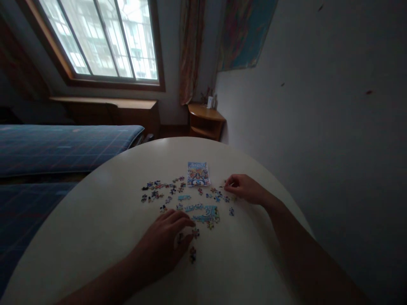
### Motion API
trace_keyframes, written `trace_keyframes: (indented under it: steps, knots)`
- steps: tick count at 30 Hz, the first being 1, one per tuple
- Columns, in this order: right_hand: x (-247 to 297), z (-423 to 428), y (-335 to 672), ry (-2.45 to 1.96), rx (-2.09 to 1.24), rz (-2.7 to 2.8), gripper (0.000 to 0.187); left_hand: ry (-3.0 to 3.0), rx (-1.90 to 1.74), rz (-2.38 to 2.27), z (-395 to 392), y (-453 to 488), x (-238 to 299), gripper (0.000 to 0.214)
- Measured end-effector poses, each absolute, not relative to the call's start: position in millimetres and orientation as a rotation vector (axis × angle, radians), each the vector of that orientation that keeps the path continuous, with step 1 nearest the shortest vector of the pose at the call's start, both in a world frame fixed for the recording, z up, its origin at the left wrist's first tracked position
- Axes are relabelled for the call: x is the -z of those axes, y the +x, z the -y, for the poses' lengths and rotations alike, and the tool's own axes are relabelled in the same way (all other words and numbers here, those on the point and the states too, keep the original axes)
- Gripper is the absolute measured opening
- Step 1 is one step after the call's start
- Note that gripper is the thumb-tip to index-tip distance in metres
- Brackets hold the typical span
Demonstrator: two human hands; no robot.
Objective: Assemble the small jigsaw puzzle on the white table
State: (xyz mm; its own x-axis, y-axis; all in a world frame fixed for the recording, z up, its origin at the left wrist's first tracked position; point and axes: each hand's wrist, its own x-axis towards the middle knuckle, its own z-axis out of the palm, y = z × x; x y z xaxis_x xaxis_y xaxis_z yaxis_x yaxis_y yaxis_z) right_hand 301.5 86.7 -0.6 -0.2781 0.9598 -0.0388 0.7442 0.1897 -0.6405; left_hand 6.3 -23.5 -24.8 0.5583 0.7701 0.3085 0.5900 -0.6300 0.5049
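Two bare grips: the right hand, at two o'clock from the partly joined puzzle section, has fingertips drawn together, though whether they pinch anything I cannot tell; the left hand, at eight, holds thumb and fingers spread. Just that pale-blue part looks assembled on the surface; many loose pieces at ten remain, so it seems early. The left hand hides some; the leaflet's print, at twelve, is blurred
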Motion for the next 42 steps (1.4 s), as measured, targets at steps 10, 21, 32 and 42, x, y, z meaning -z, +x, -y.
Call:
trace_keyframes:
  steps: [10,21,32,42]
  knots:
    - [-17,-16,223,-1.226,-0.956,2.068,0.006,2.076,-1.063,-1.326,5,33,30,0.014]
    - [12,-8,213,-1.297,-1.166,1.665,0.028,1.796,-1.121,-1.353,1,18,38,0.014]
    - [22,-10,210,-1.206,-1.364,1.513,0.035,1.655,-1.190,-1.368,2,20,37,0.019]
    - [24,-7,206,-1.105,-1.438,1.380,0.035,1.474,-1.219,-1.293,4,21,33,0.021]
